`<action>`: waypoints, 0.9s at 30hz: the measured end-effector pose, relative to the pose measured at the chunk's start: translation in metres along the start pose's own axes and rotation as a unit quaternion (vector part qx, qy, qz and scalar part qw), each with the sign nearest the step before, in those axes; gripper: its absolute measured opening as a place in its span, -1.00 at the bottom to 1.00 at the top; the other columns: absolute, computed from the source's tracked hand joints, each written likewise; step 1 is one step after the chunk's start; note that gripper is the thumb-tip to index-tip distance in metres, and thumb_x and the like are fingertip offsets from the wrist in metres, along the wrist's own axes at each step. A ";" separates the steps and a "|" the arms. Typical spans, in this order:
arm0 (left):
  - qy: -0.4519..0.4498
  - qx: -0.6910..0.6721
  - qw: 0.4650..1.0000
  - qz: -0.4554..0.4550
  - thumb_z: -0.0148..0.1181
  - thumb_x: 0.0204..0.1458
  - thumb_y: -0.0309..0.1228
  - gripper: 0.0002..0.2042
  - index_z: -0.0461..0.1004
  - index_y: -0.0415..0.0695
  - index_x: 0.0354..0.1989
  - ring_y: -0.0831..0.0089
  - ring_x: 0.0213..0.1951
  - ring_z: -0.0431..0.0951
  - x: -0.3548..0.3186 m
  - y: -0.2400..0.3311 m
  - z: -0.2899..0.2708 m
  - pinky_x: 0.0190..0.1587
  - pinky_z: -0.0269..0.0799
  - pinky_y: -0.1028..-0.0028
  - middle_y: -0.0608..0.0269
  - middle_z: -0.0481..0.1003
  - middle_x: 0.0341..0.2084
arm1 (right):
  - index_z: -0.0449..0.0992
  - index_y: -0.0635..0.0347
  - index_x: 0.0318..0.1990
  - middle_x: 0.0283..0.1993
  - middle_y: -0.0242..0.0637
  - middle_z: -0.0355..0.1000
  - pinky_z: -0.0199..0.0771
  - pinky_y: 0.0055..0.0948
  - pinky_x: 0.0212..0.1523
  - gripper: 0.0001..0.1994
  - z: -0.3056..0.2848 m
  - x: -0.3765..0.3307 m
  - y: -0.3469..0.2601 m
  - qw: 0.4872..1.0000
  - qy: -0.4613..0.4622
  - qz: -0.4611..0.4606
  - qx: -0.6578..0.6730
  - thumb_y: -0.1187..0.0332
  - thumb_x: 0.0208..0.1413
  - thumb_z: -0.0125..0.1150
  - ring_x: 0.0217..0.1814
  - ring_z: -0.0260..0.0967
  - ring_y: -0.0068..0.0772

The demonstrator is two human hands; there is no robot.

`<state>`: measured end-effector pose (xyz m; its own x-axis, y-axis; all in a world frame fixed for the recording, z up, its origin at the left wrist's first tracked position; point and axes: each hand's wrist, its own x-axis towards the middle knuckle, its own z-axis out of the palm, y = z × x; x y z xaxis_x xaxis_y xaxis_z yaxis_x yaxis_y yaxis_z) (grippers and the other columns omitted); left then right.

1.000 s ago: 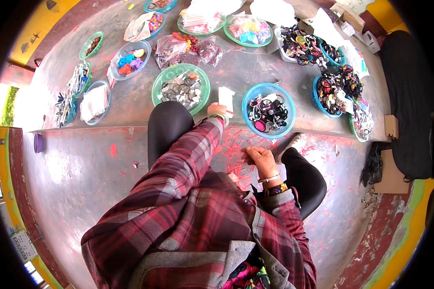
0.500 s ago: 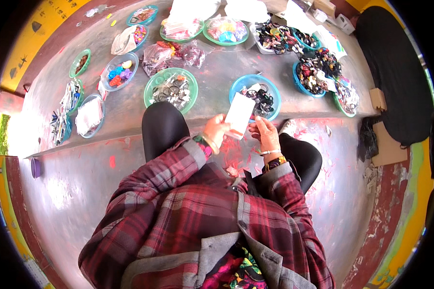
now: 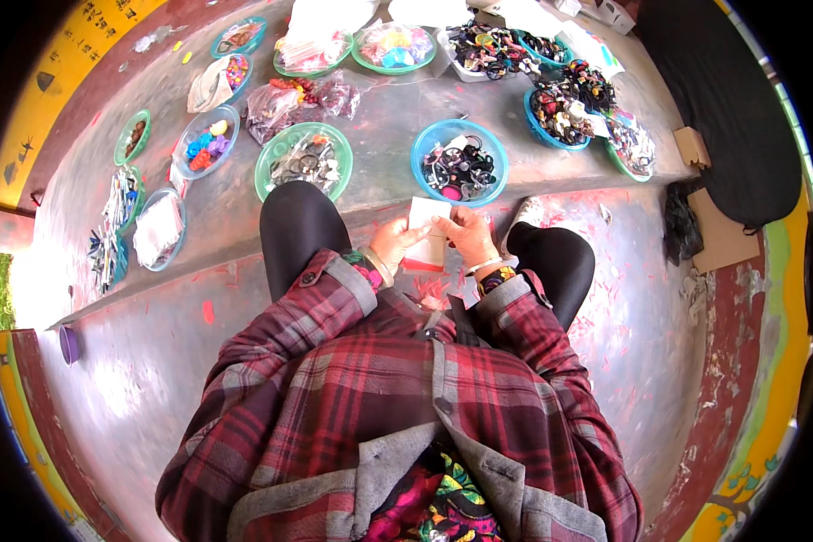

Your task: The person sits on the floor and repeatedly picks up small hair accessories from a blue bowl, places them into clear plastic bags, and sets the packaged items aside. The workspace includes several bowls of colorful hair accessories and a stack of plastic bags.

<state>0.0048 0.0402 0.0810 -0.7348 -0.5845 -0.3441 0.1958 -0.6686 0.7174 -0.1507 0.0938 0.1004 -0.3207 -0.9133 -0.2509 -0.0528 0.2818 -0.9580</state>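
Note:
A white card (image 3: pixel 428 211) with a red lower edge is upright between my hands, above the floor between my knees. My left hand (image 3: pixel 394 244) is closed on its left edge, thumb laid across the front. From the right, my right hand (image 3: pixel 471 238) has its fingers pressed together over the card's front. Whether a small thing is pinched in those right fingers is too small to tell. Just beyond the card stands a blue basket (image 3: pixel 419 168) of black hair ties and a pink piece. Left of it is a green basket (image 3: pixel 262 172) with dark and pale small pieces.
On the raised ledge are a blue basket of coloured pieces (image 3: pixel 206 149), plastic bags of dark red items (image 3: pixel 275 107), and a white tub of hair ties (image 3: pixel 488 52). A blue basket of accessories (image 3: pixel 558 117) stands at right. A purple cup (image 3: pixel 70 345) sits at far left.
My right hand has moved left onto the card, where before it was apart from it. The card has come slightly left and stands straighter. The whole view has shifted a little.

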 end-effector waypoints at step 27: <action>0.030 0.001 0.999 -0.015 0.03 -0.04 -0.46 -0.81 0.37 -0.26 -0.25 0.47 -0.31 0.46 0.012 -0.009 -0.002 -0.21 0.35 0.48 0.22 0.45 -0.34 | 0.46 0.11 -0.49 -0.47 -0.24 0.34 0.34 -0.30 -0.40 -0.91 0.007 -0.009 -0.016 0.871 0.074 -0.313 -0.372 0.36 -0.17 0.07 -0.39 0.32 -0.15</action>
<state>-0.0044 0.0379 0.0688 -0.6999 -0.5906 -0.4016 0.1733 -0.6859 0.7067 -0.1402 0.0949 0.1171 -0.1243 -0.9240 0.3618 -0.8415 -0.0951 -0.5319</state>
